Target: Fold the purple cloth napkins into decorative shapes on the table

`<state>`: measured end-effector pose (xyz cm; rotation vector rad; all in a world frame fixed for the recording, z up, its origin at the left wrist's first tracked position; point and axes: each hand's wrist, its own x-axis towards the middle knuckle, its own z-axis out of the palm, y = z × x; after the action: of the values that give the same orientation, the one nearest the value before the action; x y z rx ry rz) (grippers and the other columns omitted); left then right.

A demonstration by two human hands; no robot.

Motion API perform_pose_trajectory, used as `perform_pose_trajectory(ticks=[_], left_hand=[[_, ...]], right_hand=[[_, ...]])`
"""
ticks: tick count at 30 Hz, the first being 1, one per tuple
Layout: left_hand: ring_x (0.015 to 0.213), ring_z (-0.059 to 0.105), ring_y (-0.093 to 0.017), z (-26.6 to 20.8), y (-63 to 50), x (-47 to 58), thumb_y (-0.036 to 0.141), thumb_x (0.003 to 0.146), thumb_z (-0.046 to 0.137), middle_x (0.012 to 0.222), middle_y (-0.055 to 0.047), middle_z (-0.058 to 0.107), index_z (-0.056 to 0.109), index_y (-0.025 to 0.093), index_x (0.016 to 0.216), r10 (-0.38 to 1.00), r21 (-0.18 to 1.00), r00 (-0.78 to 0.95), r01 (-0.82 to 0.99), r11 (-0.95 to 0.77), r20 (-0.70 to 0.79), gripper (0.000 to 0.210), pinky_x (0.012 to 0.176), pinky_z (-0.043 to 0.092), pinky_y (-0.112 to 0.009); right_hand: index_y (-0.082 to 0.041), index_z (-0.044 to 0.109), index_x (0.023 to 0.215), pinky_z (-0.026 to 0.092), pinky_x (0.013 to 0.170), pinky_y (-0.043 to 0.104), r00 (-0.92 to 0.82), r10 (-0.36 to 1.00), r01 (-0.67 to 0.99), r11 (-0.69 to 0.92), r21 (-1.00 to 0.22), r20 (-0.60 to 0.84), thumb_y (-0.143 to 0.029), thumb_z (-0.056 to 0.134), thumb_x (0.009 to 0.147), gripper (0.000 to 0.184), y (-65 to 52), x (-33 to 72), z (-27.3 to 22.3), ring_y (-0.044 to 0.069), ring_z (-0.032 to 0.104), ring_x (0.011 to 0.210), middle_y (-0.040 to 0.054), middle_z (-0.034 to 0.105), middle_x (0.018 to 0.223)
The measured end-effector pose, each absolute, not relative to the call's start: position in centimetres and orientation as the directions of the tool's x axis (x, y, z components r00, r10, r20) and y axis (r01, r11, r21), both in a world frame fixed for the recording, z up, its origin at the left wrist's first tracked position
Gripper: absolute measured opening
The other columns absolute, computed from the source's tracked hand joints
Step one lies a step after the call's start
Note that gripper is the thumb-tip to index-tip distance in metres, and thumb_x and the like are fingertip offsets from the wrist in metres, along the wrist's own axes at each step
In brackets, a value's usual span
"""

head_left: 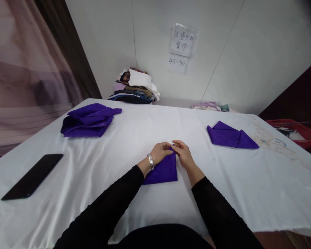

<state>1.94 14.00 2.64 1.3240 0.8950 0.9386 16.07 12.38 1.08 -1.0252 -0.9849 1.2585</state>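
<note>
In front of me a purple cloth napkin (163,172) lies folded on the white tablecloth (134,207). My left hand (160,152), with a silver bracelet at the wrist, pinches the napkin near its upper right corner and covers part of its left side. Right beside it, my right hand (181,152) is closed on that same corner with thumb and fingers. The fingertips of both hands nearly meet there. The napkin's right and lower edges look straight, and its left part is hidden under my left hand and forearm.
A loose pile of purple napkins (89,121) lies at the back left, and a folded purple napkin (230,135) at the right. A flat black tablet-like object (32,177) rests at the left. Stacked clothes (136,86) and a red basket (298,133) stand beyond the table.
</note>
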Motion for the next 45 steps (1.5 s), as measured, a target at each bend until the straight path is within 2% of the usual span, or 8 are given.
perform_pose_trajectory(ticks=[5,12,20,24,33,38,42,45], left_hand=[[0.065,0.057,-0.012,2.4,14.0,2.1,0.021,0.055,0.071,0.070,0.001,0.064,0.064,0.017,0.074,0.933,0.995,0.360,-0.095,0.038,-0.001,0.020,0.068,0.045,-0.027],[0.065,0.057,-0.012,2.0,14.2,2.2,0.020,0.052,0.075,0.068,0.001,0.064,0.063,0.016,0.070,0.946,0.990,0.317,-0.096,0.106,-0.071,0.022,0.067,0.044,-0.027],[0.055,0.057,-0.012,1.8,12.7,0.4,0.030,0.052,0.077,0.062,0.000,0.064,0.062,0.015,0.072,0.850,0.939,0.410,0.050,0.340,-0.329,0.029,0.057,0.045,-0.026],[0.055,0.057,-0.013,1.2,11.4,-1.8,0.035,0.052,0.077,0.062,0.000,0.065,0.062,0.015,0.069,0.823,0.917,0.413,0.091,0.389,-0.390,0.031,0.057,0.045,-0.026],[0.050,0.054,-0.011,1.5,8.7,-7.0,0.040,0.055,0.070,0.052,0.004,0.059,0.063,0.016,0.071,0.882,0.902,0.250,0.276,0.331,-0.400,0.029,0.051,0.043,-0.023],[0.050,0.054,-0.012,1.3,7.6,-7.5,0.041,0.057,0.066,0.052,0.004,0.058,0.061,0.018,0.075,0.948,0.933,0.091,0.229,0.278,-0.305,0.030,0.052,0.045,-0.025],[0.056,0.058,-0.014,1.4,7.3,-7.5,0.046,0.058,0.065,0.056,0.003,0.061,0.062,0.018,0.082,0.970,0.948,0.038,0.227,0.225,-0.240,0.037,0.055,0.049,-0.025],[0.058,0.060,-0.016,1.4,7.5,-7.7,0.051,0.054,0.066,0.062,0.002,0.064,0.063,0.019,0.081,0.973,0.947,0.014,0.232,0.222,-0.232,0.042,0.056,0.051,-0.026]], right_hand=[[-0.021,0.064,0.077,0.040,0.054,0.025,0.012,0.997,-0.289,-0.073,-0.955,-0.080,-0.035,0.074,0.062,0.023,12.2,16.0,1.2,0.011,0.050,0.056,-0.0041,0.056,0.062],[-0.021,0.062,0.069,0.040,0.057,0.025,0.051,0.999,-0.260,0.010,-0.966,-0.004,-0.034,0.074,0.063,0.019,12.3,16.0,1.0,0.011,0.051,0.057,-0.0049,0.057,0.061],[-0.020,0.060,0.067,0.038,0.056,0.024,0.129,0.991,-0.289,0.016,-0.957,-0.022,-0.034,0.074,0.062,0.020,12.6,16.4,1.0,0.009,0.047,0.055,-0.0060,0.054,0.060],[-0.020,0.060,0.065,0.037,0.054,0.024,0.195,0.977,-0.325,-0.017,-0.946,-0.084,-0.035,0.075,0.059,0.022,12.9,17.1,0.9,0.009,0.045,0.053,-0.0064,0.053,0.057],[-0.020,0.059,0.065,0.039,0.054,0.025,0.246,0.954,-0.365,-0.074,-0.928,-0.173,-0.032,0.075,0.058,0.021,13.1,18.1,0.3,0.009,0.047,0.054,-0.0058,0.052,0.058],[-0.020,0.058,0.066,0.039,0.054,0.025,0.220,0.959,-0.368,-0.090,-0.926,-0.181,-0.031,0.074,0.059,0.021,13.1,17.9,0.2,0.010,0.048,0.057,-0.0048,0.054,0.061],[-0.019,0.057,0.066,0.038,0.054,0.025,0.236,0.959,-0.368,-0.061,-0.928,-0.157,-0.032,0.073,0.059,0.022,13.3,17.8,0.0,0.011,0.048,0.056,-0.0046,0.053,0.059],[-0.020,0.056,0.065,0.037,0.052,0.025,0.262,0.953,-0.372,-0.047,-0.927,-0.153,-0.033,0.072,0.057,0.023,13.7,17.8,-0.2,0.010,0.047,0.053,-0.0053,0.051,0.058]])
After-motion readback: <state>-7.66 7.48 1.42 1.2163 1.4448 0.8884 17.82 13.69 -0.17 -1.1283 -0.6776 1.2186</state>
